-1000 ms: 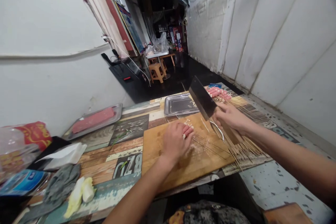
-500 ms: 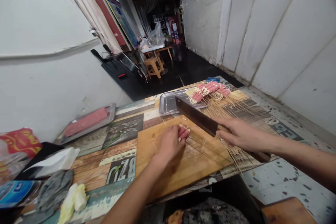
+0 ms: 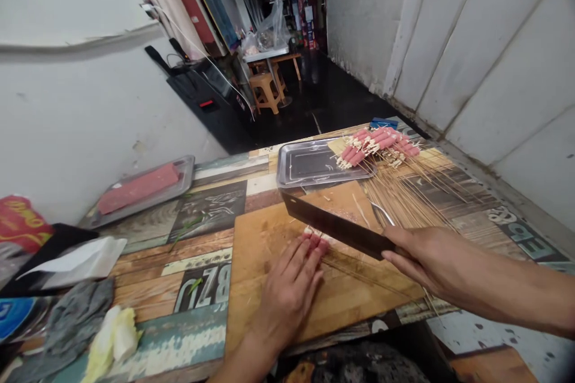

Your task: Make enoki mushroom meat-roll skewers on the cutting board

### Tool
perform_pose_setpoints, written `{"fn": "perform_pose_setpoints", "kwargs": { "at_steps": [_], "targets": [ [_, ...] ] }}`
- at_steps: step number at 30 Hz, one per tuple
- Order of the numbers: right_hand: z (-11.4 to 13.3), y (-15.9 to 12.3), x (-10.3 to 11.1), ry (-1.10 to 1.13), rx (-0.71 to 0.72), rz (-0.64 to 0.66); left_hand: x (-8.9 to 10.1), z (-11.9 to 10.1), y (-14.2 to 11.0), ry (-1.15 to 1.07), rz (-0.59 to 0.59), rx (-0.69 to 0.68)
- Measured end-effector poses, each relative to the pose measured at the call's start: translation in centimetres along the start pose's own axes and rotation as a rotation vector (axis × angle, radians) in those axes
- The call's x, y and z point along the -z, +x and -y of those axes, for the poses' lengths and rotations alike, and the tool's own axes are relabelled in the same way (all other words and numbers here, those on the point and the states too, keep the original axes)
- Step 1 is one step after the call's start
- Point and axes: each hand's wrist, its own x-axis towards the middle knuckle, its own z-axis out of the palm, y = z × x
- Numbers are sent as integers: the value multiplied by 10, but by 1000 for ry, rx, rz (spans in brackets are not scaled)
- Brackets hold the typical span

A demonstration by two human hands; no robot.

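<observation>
The cleaver (image 3: 332,222) is grasped by the right hand (image 3: 426,256) above the cutting board (image 3: 359,290). Mid-board, pink rolls (image 3: 318,240) are covered by the left hand (image 3: 290,290); whether they are gripped cannot be told. Far right, 1 tray (image 3: 309,163) is overlapped by skewered rolls (image 3: 380,141).

Left hand (image 3: 290,290) lies palm down over the cutting board (image 3: 256,251), fingers extended forward; left forearm (image 3: 251,350) reaches in from the board's near edge. Right hand (image 3: 420,257) grips at the board's right edge, right forearm (image 3: 507,287) extending rightward.
</observation>
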Motion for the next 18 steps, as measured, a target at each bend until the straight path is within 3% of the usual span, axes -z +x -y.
{"fn": "perform_pose_setpoints", "kwargs": {
  "at_steps": [6, 18],
  "targets": [
    [4, -2, 2, 35, -20, 47, -6, 6, 4, -90, 18, -21],
    [-4, 3, 6, 102, -11, 100, -12, 2, -3, -64, 15, -14]
  ]
}}
